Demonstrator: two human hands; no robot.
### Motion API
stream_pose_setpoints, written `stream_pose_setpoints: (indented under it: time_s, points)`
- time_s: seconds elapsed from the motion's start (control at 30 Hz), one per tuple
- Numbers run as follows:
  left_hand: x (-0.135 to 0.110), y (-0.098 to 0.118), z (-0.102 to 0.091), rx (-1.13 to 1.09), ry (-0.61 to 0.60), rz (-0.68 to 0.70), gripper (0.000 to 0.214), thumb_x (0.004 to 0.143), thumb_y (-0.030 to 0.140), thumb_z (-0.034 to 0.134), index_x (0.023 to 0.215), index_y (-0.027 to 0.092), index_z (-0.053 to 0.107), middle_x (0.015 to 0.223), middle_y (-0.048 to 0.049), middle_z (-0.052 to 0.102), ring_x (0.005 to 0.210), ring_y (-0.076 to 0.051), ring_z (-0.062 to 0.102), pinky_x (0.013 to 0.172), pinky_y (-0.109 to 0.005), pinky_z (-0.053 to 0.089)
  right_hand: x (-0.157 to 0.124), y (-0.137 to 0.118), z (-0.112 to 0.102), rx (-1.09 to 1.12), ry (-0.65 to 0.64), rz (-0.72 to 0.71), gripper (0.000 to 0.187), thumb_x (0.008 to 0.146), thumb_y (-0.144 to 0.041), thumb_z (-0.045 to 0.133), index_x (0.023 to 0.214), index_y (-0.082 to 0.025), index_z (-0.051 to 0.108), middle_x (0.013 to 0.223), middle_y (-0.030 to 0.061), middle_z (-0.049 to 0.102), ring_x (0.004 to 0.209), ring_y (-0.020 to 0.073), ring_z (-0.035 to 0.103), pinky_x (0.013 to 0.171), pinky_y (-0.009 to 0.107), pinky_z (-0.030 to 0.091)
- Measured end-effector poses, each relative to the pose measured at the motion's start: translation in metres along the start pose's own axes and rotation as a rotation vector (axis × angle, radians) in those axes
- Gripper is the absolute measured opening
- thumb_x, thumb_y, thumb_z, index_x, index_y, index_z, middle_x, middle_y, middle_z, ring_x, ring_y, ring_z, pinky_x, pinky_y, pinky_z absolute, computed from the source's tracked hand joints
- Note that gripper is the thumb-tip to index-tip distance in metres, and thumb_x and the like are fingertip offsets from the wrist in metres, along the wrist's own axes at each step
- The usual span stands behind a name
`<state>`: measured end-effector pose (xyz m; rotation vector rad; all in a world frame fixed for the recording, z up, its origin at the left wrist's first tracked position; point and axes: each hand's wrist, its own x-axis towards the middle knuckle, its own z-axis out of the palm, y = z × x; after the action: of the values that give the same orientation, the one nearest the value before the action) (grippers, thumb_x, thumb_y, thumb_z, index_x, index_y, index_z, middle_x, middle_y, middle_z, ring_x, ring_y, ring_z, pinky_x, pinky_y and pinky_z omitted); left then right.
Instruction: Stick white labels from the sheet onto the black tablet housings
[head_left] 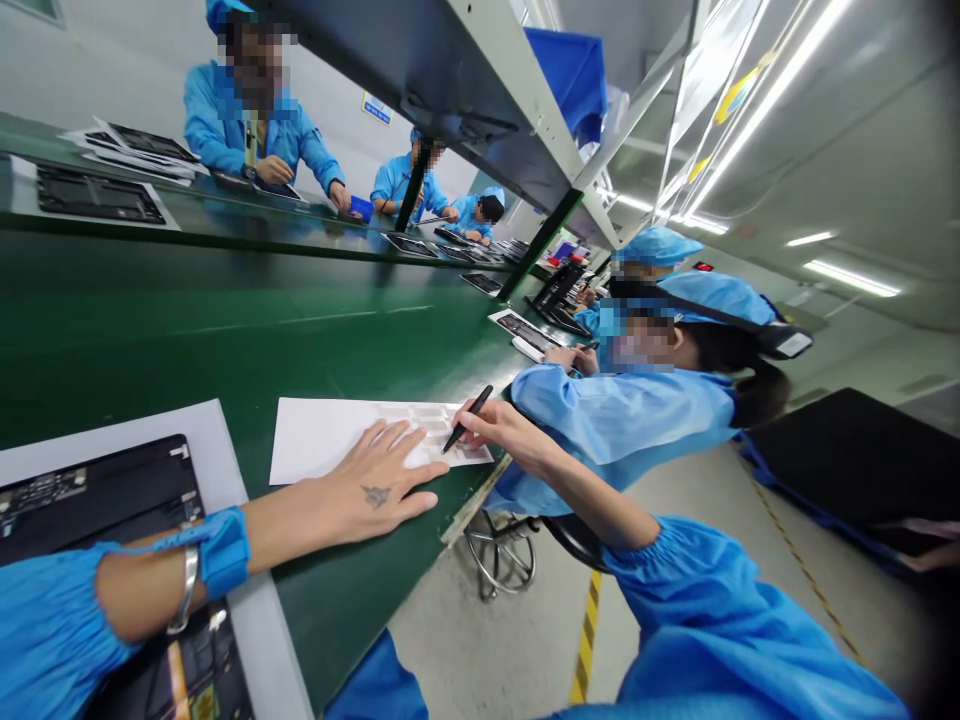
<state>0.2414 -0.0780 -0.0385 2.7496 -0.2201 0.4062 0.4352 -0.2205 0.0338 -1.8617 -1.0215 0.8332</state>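
Note:
My left hand lies flat on a white sheet, fingers stretched out and holding nothing. Rows of pale rectangular stickers cover the right part of this sheet. In my right hand are slim black tweezers, their pointed tip down at the stickers near my left fingertips. Under my left forearm lies an opened flat device with black inner parts, resting on a white sheet. My forearm and sleeve hide its middle.
The green bench ends in a worn edge right of the sheet. A co-worker in blue sits close on the right. A shelf overhangs the bench. Across it, other people work among opened devices.

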Motion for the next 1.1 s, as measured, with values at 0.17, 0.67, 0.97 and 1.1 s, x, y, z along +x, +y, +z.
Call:
stream_pose_setpoints:
  time_s: [0.17,0.67,0.97,1.1]
  points:
    - [0.001,0.001,-0.001,0.036,0.000,-0.009,0.043,0.101,0.047,0.044,0.140,0.034,0.054,0.152,-0.0101,0.043,0.141,-0.039,0.035,0.113,-0.063,0.028,-0.001,0.006,0.005,0.067,0.057,0.034,0.051,0.069,-0.065,0.076,0.079,-0.015,0.070,0.067,0.0036,0.067,0.059,0.0133,0.057,0.060,0.027,0.046]
    - [-0.117,-0.027,-0.128,0.428,0.058,-0.314,0.030,0.104,0.035,0.040,0.115,0.023,0.065,0.117,-0.0075,0.065,0.108,-0.026,0.060,0.094,-0.041,0.046,-0.004,-0.066,0.034,0.181,0.221,-0.274,0.045,0.068,-0.066,0.076,0.080,-0.023,0.070,0.075,0.0041,0.064,0.067,0.0187,0.058,0.065,0.034,0.052]
    - [-0.230,-0.021,-0.138,0.434,0.034,-0.583,0.025,0.103,0.020,0.035,0.099,0.019,0.060,0.093,-0.0043,0.059,0.084,-0.018,0.059,0.073,-0.028,0.047,0.040,-0.129,0.179,0.164,-0.264,-0.414,0.046,0.074,-0.064,0.071,0.076,-0.018,0.069,0.074,0.0043,0.065,0.071,0.0182,0.059,0.072,0.033,0.049]
    - [-0.227,-0.019,-0.124,0.366,0.167,-0.503,0.027,0.100,0.011,0.035,0.104,0.019,0.060,0.099,-0.0050,0.063,0.091,-0.018,0.059,0.078,-0.028,0.047,0.064,-0.135,0.231,0.152,-0.412,-0.344,0.051,0.069,-0.067,0.071,0.071,-0.017,0.063,0.062,-0.0009,0.057,0.063,0.0148,0.055,0.071,0.033,0.048]
